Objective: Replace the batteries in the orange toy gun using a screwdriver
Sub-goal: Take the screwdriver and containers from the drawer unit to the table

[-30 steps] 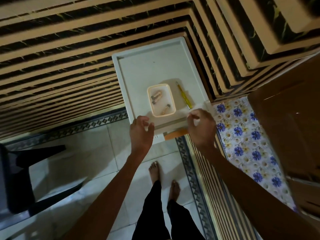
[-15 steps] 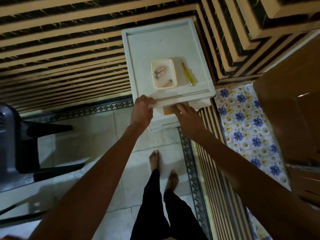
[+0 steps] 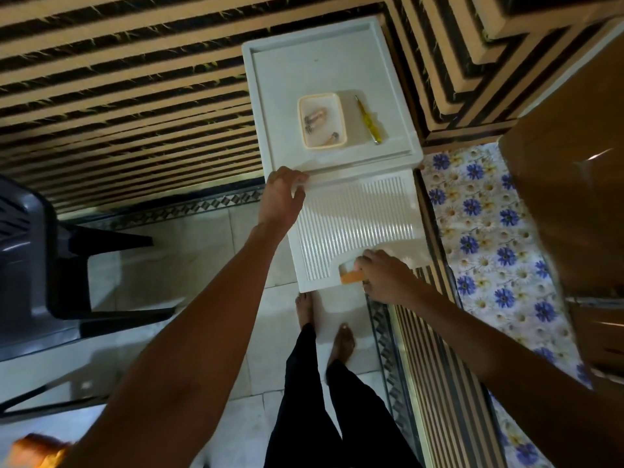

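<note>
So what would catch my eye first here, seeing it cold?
Probably the white stand in the middle, its top holding a small tray of batteries and a yellow screwdriver. Then the two bare hands: the left hand grips the stand's front edge, while the right hand has its fingers in the notch of the ribbed drawer front, where something orange shows.
</note>
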Available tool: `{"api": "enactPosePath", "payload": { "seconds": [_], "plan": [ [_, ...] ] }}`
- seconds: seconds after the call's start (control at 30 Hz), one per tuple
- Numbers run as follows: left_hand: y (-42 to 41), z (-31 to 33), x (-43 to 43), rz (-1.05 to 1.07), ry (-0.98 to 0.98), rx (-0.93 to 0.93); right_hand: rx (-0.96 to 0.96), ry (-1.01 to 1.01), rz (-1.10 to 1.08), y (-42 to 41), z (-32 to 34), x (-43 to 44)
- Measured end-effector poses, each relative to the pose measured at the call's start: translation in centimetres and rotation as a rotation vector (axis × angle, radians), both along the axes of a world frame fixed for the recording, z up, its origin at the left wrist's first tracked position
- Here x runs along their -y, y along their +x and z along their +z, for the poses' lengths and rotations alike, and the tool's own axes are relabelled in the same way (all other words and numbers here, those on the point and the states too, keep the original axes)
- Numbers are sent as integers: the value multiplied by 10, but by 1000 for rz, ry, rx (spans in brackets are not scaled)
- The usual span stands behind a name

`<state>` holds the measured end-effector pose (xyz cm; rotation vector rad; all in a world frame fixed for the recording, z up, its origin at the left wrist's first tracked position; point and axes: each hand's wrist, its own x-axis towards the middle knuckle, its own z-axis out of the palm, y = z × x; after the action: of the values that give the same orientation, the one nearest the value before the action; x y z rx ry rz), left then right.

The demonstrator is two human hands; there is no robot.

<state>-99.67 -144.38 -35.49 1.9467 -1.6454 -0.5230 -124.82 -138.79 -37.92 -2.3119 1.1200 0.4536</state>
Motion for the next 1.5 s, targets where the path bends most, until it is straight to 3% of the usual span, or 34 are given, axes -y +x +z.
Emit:
{"api": "enactPosePath", "payload": {
  "seconds": [0.17, 0.43, 0.7, 0.8, 0.87, 0.97, 1.07, 1.17, 1.4, 1.5],
  "plan": [
    [-6, -28, -9, 20, -150, 36, -54, -10, -20, 10, -67, 8],
    [-11, -86, -5, 12, -310, 462, -113, -234, -69, 55, -167, 75],
    [0, -107, 7, 47, -494, 634, -99, -278, -19, 63, -181, 96],
    [-3, -108, 7, 54, -481, 631, 11, -219, -43, 55, -178, 94],
    [-3, -108, 8, 55, -468, 637, 205, -168, -248, 48, -174, 92],
    [-4, -107, 9, 60, -463, 642, 502, -162, -961, 37, -171, 92],
    [-6, -107, 8, 61, -455, 625, 600, 128, -1459, 25, -161, 115],
    [-7, -108, 7, 70, -446, 607, 748, 381, -1526, 20, -155, 142],
    [-8, -104, 5, 55, -451, 576, 605, 414, -1373, 12, -152, 152],
    [-13, -92, 0, 57, -312, 566, 718, 403, -1366, 10, -133, 143]
  ]
}}
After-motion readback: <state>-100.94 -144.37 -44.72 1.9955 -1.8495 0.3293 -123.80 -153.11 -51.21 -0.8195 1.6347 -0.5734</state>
